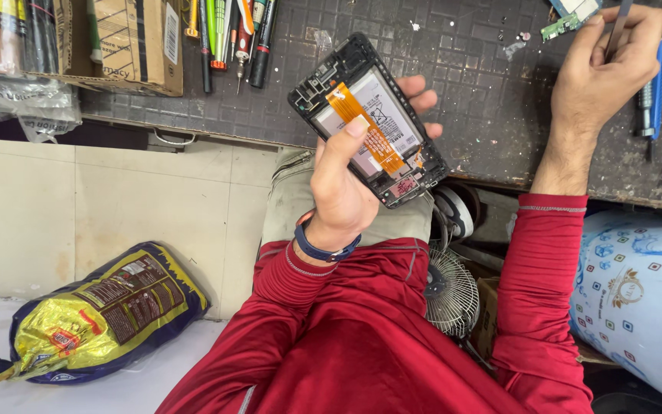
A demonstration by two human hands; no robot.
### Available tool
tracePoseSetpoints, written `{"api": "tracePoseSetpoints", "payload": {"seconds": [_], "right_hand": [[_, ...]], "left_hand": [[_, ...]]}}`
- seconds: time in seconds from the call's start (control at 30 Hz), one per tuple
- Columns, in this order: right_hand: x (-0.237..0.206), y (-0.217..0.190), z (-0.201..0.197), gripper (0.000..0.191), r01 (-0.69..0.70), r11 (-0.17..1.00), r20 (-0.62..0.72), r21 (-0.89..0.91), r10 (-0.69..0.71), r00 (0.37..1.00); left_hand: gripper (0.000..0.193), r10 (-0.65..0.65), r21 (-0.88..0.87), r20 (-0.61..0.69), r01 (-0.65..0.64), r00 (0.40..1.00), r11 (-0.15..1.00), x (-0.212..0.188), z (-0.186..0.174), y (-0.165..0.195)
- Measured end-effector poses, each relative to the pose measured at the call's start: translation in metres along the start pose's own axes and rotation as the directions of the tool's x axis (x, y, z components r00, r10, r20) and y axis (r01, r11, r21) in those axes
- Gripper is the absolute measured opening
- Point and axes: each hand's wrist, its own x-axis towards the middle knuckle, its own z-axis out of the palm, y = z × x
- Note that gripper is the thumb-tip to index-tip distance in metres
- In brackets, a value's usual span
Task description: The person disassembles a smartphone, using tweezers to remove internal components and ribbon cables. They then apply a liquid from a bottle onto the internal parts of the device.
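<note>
Dark gridded work mat on counter [461, 92], tiled wall below. Opened black smartphone with exposed battery and orange flex cable [369, 121] is clamped in left hand [339, 192], over lap. Slim grey tool [618, 29] is pinched by right hand [603, 73]. Disassembly stage judged; tool must be brought to the cable.

Glossy plastic-framed phone [369, 123] — matt, gridded rubber mat [469, 84]

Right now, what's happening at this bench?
A person in red sleeves holds an opened phone, back cover off, in the left hand, thumb on its orange flex cable. The right hand grips a thin tool over the dark gridded work mat, near a small circuit board and a blue screwdriver.
</note>
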Motion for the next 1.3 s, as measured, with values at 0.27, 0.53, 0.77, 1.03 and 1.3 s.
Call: {"api": "tracePoseSetpoints", "payload": {"seconds": [0.27,0.53,0.77,1.03,1.3], "right_hand": [[0.0014,0.0012,0.0009,0.021,-0.008,0.999,0.008,0.052,0.008,1.000],[0.0019,0.0057,0.0029,0.021,0.038,0.997,0.013,0.071,-0.039,0.999],[0.0017,0.0027,0.0040,0.020,-0.024,0.995,0.028,0.098,0.022,0.999],[0.0036,0.0024,0.0042,0.021,-0.004,0.996,0.024,0.084,0.002,1.000],[0.0033,-0.0020,0.0064,0.016,-0.019,0.994,0.024,0.109,0.016,1.000]], "left_hand": [[0.044,0.018,-0.021,0.003,-0.018,1.000,1.000,0.0027,-0.0025,-0.0028],[0.042,0.025,0.159,0.006,-0.026,1.000,0.987,0.0025,0.0004,-0.0028],[0.040,0.041,0.196,0.026,-0.045,0.999,0.980,-0.0002,0.0009,-0.0007],[0.040,0.035,0.228,0.020,-0.039,0.999,0.973,0.0005,0.0027,0.0008],[0.045,0.000,0.116,-0.005,0.000,1.000,0.993,-0.0008,0.0005,0.0003]]}}
